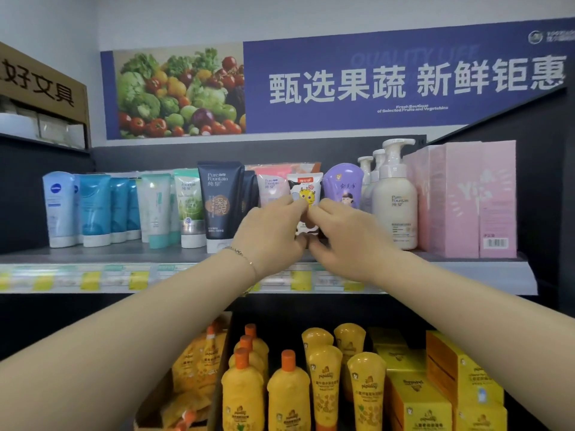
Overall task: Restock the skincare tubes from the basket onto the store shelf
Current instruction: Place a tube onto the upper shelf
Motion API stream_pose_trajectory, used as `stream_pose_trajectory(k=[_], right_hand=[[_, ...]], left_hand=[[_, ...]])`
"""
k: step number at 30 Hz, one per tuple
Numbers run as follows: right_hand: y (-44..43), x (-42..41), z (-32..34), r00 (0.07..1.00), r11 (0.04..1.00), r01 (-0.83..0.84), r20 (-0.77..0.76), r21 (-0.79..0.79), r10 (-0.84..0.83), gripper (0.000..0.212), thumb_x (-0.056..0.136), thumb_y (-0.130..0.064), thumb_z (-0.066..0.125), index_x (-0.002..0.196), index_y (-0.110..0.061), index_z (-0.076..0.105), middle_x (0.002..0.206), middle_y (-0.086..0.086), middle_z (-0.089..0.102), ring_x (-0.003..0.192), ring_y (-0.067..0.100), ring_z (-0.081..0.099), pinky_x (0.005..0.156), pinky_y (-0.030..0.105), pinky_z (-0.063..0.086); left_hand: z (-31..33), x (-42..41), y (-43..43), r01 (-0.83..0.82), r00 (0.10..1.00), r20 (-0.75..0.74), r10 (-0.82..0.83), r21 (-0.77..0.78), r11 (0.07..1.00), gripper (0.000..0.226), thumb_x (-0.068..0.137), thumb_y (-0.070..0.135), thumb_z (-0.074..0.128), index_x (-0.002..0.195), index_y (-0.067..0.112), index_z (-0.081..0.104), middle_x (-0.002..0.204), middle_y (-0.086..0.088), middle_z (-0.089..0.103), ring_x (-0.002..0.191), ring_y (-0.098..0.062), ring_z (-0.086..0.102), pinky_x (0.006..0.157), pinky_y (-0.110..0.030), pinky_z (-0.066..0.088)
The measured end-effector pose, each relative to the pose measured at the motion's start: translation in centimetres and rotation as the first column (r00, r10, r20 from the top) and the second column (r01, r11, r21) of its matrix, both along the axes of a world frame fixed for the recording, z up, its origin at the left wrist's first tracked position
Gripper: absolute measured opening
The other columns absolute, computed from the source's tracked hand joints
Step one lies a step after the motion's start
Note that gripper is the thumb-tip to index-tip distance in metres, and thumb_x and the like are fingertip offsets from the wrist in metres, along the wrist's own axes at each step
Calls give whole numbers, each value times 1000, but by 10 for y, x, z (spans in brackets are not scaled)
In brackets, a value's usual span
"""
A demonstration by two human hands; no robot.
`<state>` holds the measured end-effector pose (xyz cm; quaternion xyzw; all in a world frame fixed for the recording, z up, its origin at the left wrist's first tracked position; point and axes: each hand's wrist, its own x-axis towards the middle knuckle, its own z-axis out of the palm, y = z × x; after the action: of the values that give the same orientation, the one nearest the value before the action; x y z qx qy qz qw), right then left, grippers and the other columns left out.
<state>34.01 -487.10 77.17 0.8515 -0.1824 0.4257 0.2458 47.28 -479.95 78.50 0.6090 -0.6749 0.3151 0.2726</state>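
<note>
A small white tube with a yellow cartoon animal and a cow-spot pattern (306, 191) stands upright on the grey store shelf (102, 255), between a pink tube (272, 186) and a purple tube (343, 185). My left hand (270, 236) grips its left side, with fingers curled round the lower part. My right hand (342, 239) grips its right side in the same way. The tube's base is hidden behind my fingers. The basket is out of view.
Left of the hands stand a dark navy tube (221, 203), green and white tubes (189, 206) and blue tubes (95, 209). White pump bottles (394, 197) and pink boxes (466, 197) fill the right. Yellow bottles (287, 396) and boxes sit on the lower shelf.
</note>
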Motion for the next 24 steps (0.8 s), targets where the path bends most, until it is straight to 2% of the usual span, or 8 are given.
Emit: stream_pose_trajectory(k=[2,4,7,10,15,19,22,24], right_hand=[[10,13,-3,998,999,-48,-32,-25,47,18,77,-22,55,89,-11,62,78,2,59,66,24,56,46,29,39],[18,28,-7,994,995,-98,-56,-15,97,22,78,-27,50,90,-13,62,78,1,59,66,22,57,45,32,45],[32,52,-15,986,988,-154,-62,5,154,21,80,-29,52,93,-15,62,79,0,59,67,20,57,47,33,48],[48,79,-28,987,988,-153,-53,-24,152,18,78,-29,51,84,-15,60,73,0,56,65,21,56,47,30,43],[75,120,-51,979,983,-183,-90,-3,182,16,78,-27,50,76,-14,59,71,2,55,66,23,53,55,28,34],[98,147,-75,974,976,-207,-80,67,212,13,78,-24,52,77,-13,60,69,1,55,64,22,53,48,31,40],[113,164,-93,978,977,-187,-80,101,195,14,79,-25,52,74,-15,59,66,-2,53,59,19,51,47,26,34],[122,174,-106,981,981,-160,-89,107,169,17,80,-28,50,73,-16,59,64,-3,52,57,18,50,47,24,31]], left_hand=[[-4,11,12,-28,998,60,29,-23,999,15,85,27,54,88,24,39,86,7,39,87,-22,52,71,-34,40],[-9,27,25,-51,996,66,53,-28,998,17,86,30,54,86,25,38,85,7,39,83,-18,48,67,-32,36],[-20,56,46,-50,996,73,52,-26,998,13,86,33,56,91,24,48,88,5,46,83,-18,52,69,-33,44],[-38,85,66,-60,995,80,59,4,998,18,87,35,55,96,20,54,88,5,49,84,-18,53,66,-31,42],[-67,130,95,-68,996,61,62,95,993,18,86,33,53,95,19,58,85,4,52,81,-22,55,68,-37,47],[-86,155,118,-49,999,10,48,147,988,16,84,30,54,96,20,57,86,4,53,84,-21,53,68,-35,44],[-102,172,133,-60,998,-16,63,150,987,13,87,31,52,88,19,55,85,4,52,80,-21,53,67,-34,44],[-113,183,142,-55,998,-25,60,175,983,15,88,34,52,90,19,55,85,5,50,81,-19,53,68,-34,45]])
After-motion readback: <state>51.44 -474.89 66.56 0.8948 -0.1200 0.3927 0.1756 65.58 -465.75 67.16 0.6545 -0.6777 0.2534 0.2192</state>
